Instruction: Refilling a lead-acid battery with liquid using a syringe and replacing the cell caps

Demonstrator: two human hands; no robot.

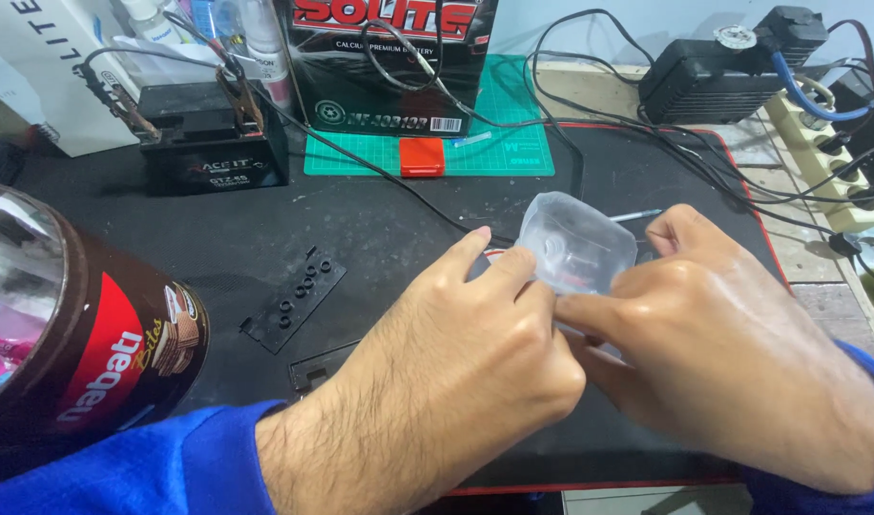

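At far left a brown round plastic jar [84, 334] lies on the dark desk [380, 219], with a small black battery [213, 143] and a flat black strip with holes [294, 300] beyond. At centre, left hand [456, 381] and right hand [733, 353] both pinch a small clear plastic container [575, 243] just above the desk, fingers closed on its near edge. The thin wall could slip or buckle under uneven squeezing; its contents are blurred, and the right fingertips are hidden.

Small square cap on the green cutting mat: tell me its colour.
The cap is red, seen in the head view.
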